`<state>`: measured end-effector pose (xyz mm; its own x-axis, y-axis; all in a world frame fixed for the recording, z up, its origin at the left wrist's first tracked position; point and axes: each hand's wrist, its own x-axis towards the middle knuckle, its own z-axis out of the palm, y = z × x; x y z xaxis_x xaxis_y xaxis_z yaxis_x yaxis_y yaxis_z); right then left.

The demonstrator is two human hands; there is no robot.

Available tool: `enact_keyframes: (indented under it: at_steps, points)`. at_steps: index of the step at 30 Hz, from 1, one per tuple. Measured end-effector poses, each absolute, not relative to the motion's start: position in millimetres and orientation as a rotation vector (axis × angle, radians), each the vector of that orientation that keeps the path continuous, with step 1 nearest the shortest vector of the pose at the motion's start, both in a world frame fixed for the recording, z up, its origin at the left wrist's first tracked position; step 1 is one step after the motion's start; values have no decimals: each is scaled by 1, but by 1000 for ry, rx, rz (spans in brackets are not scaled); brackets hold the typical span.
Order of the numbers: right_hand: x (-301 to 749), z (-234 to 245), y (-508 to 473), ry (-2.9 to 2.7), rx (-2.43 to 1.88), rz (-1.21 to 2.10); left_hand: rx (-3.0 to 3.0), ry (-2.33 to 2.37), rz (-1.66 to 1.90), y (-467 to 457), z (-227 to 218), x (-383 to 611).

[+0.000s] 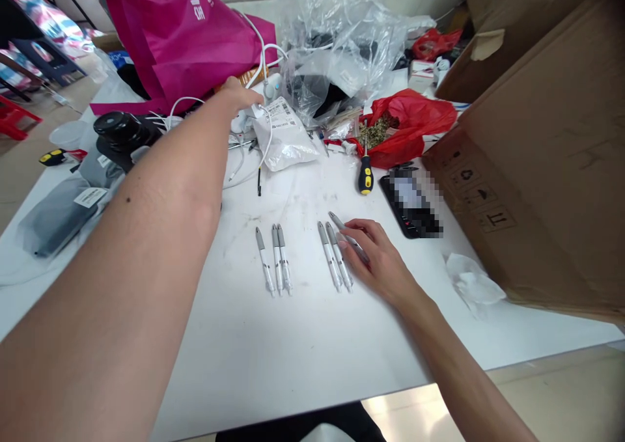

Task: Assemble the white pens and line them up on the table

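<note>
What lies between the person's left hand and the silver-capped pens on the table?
A thin white cable and a small black stick lie on the white table between the left hand and the pens; nothing bulkier shows there.

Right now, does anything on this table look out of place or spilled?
Yes. Most pens lie in neat parallel groups, but one pen under the right hand sits at an angle to them. Farther back, a red bag gapes open with crumbly greenish bits at its mouth, near a screwdriver.
</note>
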<state>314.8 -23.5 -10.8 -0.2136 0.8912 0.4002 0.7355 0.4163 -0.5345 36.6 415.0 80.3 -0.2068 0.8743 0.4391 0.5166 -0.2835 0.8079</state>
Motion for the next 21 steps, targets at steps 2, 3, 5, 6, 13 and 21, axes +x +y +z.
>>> enact_keyframes:
  at_steps: [2,3,5,6,13,21]
  points:
    - [315,-11,-24,-2008,-1382,293,1474,1851,1467,392,92,60]
    - [315,-11,-24,-2011,-1383,283,1403,1907,1508,379,98,74]
    - [315,-11,-24,-2022,-1387,246,1314,1950,1562,347,109,103]
    - [315,-12,-24,-2027,-1393,226,1312,1935,1585,326,113,116]
    - [318,-14,-26,-2016,-1402,172,1977,990,1313,113,94,106]
    - [313,-10,-26,-1876,-1395,162,2003,1758,522,0,42,-19]
